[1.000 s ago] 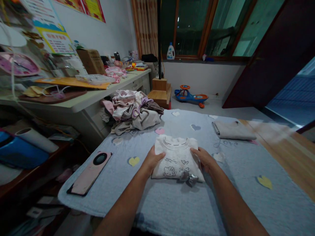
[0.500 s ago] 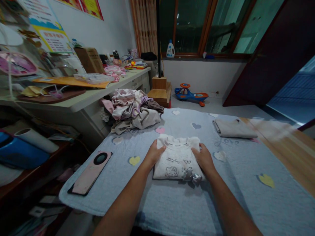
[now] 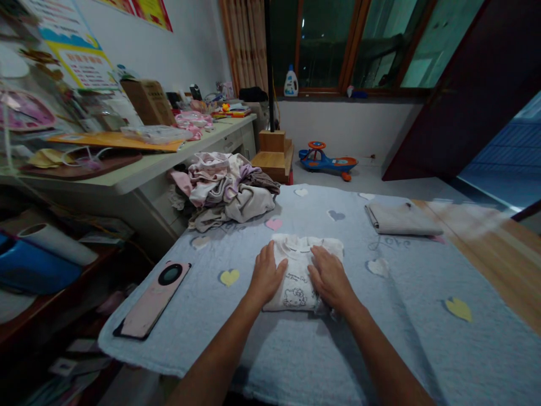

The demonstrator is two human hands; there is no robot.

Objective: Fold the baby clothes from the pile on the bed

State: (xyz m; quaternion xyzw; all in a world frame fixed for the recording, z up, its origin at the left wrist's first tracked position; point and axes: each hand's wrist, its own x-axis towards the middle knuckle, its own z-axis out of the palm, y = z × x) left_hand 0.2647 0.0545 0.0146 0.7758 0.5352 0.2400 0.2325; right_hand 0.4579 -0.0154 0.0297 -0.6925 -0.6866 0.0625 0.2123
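Open left hand [image 3: 267, 274] and open right hand [image 3: 330, 278] lie flat on a folded white Hello Kitty T-shirt [image 3: 296, 287] on a pale blue quilted blanket [image 3: 401, 338]; a folded beige garment [image 3: 401, 221] sits done, a crumpled pastel clothes heap [image 3: 224, 192] unfolded

From where I stand, the left hand [image 3: 266, 274] and right hand [image 3: 330, 279] cover much of the folded white shirt [image 3: 296, 296], hiding part of its printed front, and both forearms [image 3: 215, 352] run off the bottom edge of the view. The poster [image 3: 70, 53] on the wall is cut off at the top, its print too small to read, the small items [image 3: 228, 110] at the far end of the desk [image 3: 139, 172] can't be made out, and a pale blurred streak [image 3: 469, 221] smears the right side
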